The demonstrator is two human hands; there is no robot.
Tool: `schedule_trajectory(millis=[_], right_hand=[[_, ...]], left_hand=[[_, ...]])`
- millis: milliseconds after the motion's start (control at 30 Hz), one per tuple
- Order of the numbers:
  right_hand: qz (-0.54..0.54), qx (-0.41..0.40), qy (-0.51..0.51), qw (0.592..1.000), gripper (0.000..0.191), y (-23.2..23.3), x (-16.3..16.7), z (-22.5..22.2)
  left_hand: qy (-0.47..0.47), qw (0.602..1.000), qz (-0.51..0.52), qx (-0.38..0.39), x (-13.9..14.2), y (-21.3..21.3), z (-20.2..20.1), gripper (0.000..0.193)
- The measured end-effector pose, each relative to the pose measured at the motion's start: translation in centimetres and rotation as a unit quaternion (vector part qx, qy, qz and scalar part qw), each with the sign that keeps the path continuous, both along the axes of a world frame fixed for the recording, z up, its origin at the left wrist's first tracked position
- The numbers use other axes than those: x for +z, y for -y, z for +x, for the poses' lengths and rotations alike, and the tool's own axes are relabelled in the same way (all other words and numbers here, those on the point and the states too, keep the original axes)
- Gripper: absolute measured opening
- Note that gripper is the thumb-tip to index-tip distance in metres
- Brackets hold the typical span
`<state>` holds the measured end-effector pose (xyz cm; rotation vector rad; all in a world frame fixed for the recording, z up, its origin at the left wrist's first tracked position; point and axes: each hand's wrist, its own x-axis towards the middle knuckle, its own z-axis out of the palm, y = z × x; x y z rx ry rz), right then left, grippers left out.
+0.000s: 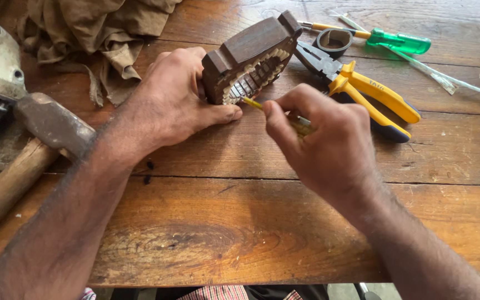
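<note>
My left hand (173, 103) grips a dark brown block-shaped part (248, 50) with a row of pale slots and metal strips along its underside, and holds it tilted on its edge on the wooden table (251, 222). My right hand (320, 147) is closed around a thin yellow tool (253, 103). The tool's tip touches the lower end of the slotted row, just above my left thumb. Most of the tool's shaft is hidden inside my right fist.
Yellow-handled pliers (370, 97) lie just right of the block. Behind them are a roll of black tape (333, 40), a green-handled screwdriver (398, 41) and a clear strip (445, 80). A hammer (40, 139) lies at the left, a brown cloth (95, 33) at the back left.
</note>
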<state>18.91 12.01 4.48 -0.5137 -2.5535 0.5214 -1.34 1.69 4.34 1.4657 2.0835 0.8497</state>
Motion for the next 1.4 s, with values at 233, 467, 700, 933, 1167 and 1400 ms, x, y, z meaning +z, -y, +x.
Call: schedule_trajectory(millis=[233,467,700,933,1167,1400], right_hand=[[-0.233,-0.059,0.001,0.971,0.027,-0.8,0.4,0.6],[-0.138,-0.005,-0.051,0.989,0.020,0.5,0.5,0.6],[0.160,0.029,-0.004,0.987,0.021,1.4,0.3,1.0],[0.201,0.036,0.016,0.979,0.018,1.5,0.0,1.3],[0.028,0.015,0.031,0.999,0.023,-0.6,-0.1,1.0],[-0.153,-0.044,0.071,0.985,0.025,-1.6,0.8,0.7]], left_hand=[[0.018,1.000,0.019,-0.013,-0.1,0.1,0.0,0.039],[0.009,0.994,0.092,-0.066,-0.2,0.1,-0.4,0.039],[-0.015,0.999,0.040,-0.034,0.1,0.0,-0.3,0.037],[-0.035,0.999,0.038,-0.010,0.0,-0.1,0.1,0.038],[-0.049,0.997,0.042,-0.030,-0.4,-0.3,-0.2,0.032],[-0.029,0.998,0.040,-0.024,-0.1,0.0,-0.1,0.036]])
